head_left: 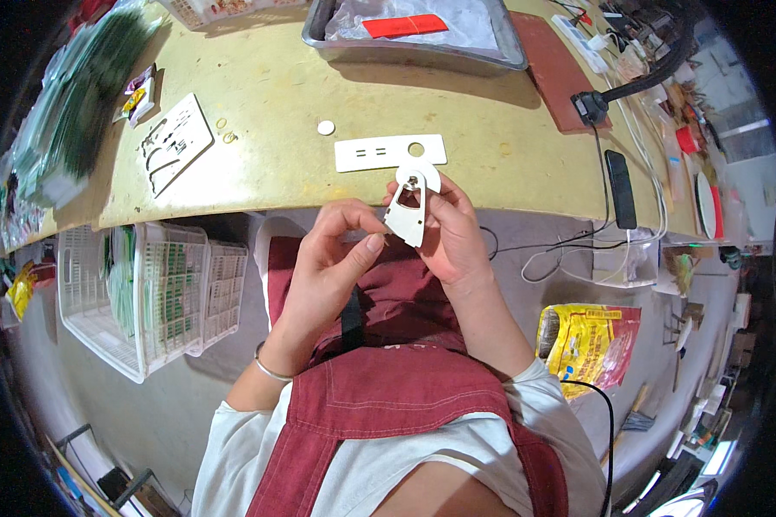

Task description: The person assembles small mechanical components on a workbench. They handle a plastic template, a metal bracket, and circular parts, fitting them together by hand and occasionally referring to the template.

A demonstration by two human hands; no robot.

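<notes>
Upright, long axis vertical: white plastic piece (408, 207), round end up; right hand (451, 237) gripping; left hand (332, 258) pinching air.

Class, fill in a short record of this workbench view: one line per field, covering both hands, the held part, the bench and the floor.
left hand: fingers pinching at the left edge of the held part
right hand: holds the white plastic part from behind
bench: white flat strip, white cut-out sheet, small white disc, metal tray
floor: white baskets, yellow bag
</notes>
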